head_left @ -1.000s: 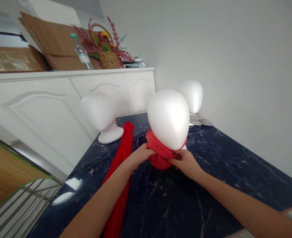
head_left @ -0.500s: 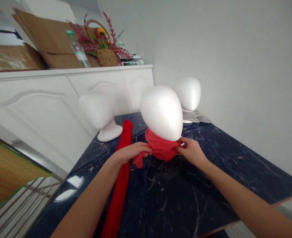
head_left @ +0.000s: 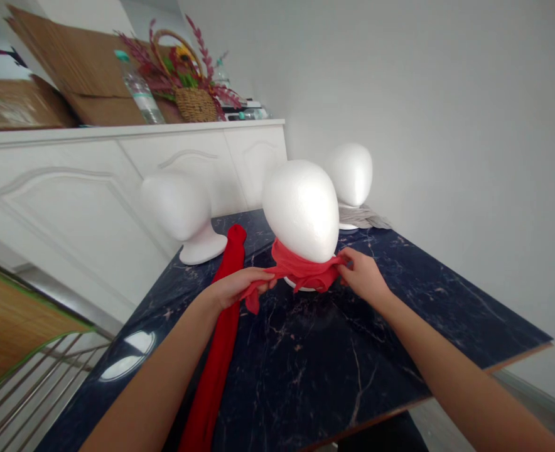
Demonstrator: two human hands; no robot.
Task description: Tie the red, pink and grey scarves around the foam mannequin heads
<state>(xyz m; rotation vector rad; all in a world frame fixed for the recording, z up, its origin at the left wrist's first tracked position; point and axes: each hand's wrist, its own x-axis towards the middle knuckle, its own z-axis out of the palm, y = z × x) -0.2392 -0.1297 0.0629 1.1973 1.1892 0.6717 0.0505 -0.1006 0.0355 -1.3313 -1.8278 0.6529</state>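
Observation:
A white foam mannequin head point(head_left: 301, 207) stands on the dark marble table point(head_left: 334, 370) with a red scarf point(head_left: 301, 273) wrapped round its neck. My left hand point(head_left: 235, 287) is closed on the scarf's left end, pulled out to the left. My right hand point(head_left: 363, 274) grips the scarf's other end at the neck's right side. A second, long red scarf point(head_left: 218, 351) lies stretched along the table under my left forearm.
Two more foam heads stand on the table: one at the left point(head_left: 178, 210), one behind point(head_left: 351, 176) on a grey cloth point(head_left: 365, 218). A white cabinet point(head_left: 93, 194) carries cardboard point(head_left: 80, 63), a water bottle point(head_left: 136, 91) and a flower basket point(head_left: 188, 94). The table's front edge point(head_left: 447, 392) is near.
Both hands have drawn the scarf ends apart, so the bunched cloth now sits tight round the neck. The left end has come out to the left.

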